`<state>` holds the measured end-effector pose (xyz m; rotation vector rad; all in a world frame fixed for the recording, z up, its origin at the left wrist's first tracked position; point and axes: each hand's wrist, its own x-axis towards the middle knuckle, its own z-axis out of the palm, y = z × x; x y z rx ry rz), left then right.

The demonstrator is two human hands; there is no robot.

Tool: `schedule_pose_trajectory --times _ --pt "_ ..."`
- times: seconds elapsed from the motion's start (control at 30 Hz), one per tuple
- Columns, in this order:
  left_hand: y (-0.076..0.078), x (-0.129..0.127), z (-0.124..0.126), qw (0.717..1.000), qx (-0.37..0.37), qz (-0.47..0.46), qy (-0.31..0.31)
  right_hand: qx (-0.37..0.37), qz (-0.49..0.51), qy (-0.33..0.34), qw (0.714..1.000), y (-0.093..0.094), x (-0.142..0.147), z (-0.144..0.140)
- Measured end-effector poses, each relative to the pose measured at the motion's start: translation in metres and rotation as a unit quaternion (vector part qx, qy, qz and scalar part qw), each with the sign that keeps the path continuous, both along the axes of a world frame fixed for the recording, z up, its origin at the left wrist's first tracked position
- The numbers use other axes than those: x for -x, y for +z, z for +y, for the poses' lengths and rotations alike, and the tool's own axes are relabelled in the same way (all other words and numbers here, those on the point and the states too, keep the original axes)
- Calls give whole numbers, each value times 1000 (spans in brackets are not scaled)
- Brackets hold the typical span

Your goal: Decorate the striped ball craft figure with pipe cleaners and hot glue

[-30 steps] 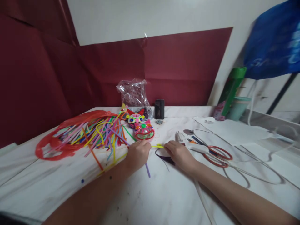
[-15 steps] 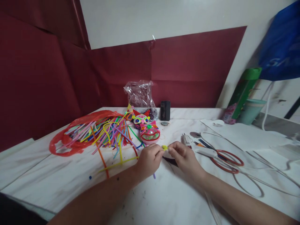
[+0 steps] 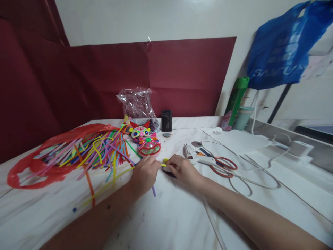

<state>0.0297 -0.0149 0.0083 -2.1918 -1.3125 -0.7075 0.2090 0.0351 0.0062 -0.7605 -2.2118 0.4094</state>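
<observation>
Between my two hands is a short yellow pipe cleaner [image 3: 163, 165] with a small curl at its right end. My left hand [image 3: 146, 172] is closed, pinching its left end. Closed on the other end near the curl is my right hand [image 3: 184, 171]; its fingertips are partly hidden. Just beyond my left hand sits a pink, red-rimmed animal-head craft [image 3: 149, 147]. Behind that craft is another face craft [image 3: 140, 132] with blue eyes. A dark object [image 3: 169, 172] lies beneath my right hand on the white marbled table [image 3: 166, 222].
At left, a red plastic bag [image 3: 36, 182] holds many coloured pipe cleaners [image 3: 101, 149]. A white glue gun [image 3: 203, 159], red-handled scissors [image 3: 225, 163] and loose cables lie at right. A black phone [image 3: 167, 120] and clear plastic bag [image 3: 137, 104] stand at the back.
The view has turned right, so the scene sits further left. The yellow piece, bunched up before, now shows a straight stretch between my hands and a curl by my right fingers.
</observation>
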Motion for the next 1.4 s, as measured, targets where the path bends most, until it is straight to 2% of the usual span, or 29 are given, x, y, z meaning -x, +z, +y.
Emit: schedule_pose_trajectory --times 0.17,0.27,0.33,0.4,0.5,0.6,0.67,0.7,0.77,0.87,0.93,1.03,1.13,1.27,1.33,1.4 --pt "3 -1 -1 999 -4 19 -26 -49 -38 25 998 -4 2 -2" --pt "1 1 1 999 9 -18 -48 -22 -8 26 999 -3 2 -5" --pt "0 0 1 995 30 -69 -62 48 43 22 998 -2 4 -8" --pt "0 -4 -1 986 59 -137 -73 154 120 32 980 0 7 -10" --pt "1 -13 -6 961 101 -245 -77 310 239 70 918 -1 12 -11" --pt "2 -18 -8 946 120 -294 -64 390 290 99 868 -3 14 -8" --pt "3 -16 -6 948 116 -291 -50 405 287 99 862 -3 14 -4" --pt "3 -14 -5 951 112 -284 -42 400 278 92 868 -3 13 -3" --pt "1 -9 -2 961 104 -254 -24 357 248 70 898 -2 10 -1" --pt "-1 -4 0 984 73 -163 -5 203 163 39 965 0 6 -1" --pt "-2 -3 0 995 45 -94 -4 91 96 32 991 0 4 -1" --pt "-2 -3 -1 999 19 -25 -15 -31 10 34 999 -2 2 0" --pt "-1 -4 -1 999 18 -15 -30 -103 -48 36 993 -4 0 1" --pt "-1 -4 -1 998 26 -41 -42 -119 -48 38 991 -1 0 -2" --pt "0 -5 -2 996 32 -73 -41 -74 4 24 997 2 1 -5" --pt "3 -8 -4 990 43 -124 -48 18 78 10 997 5 4 -8"
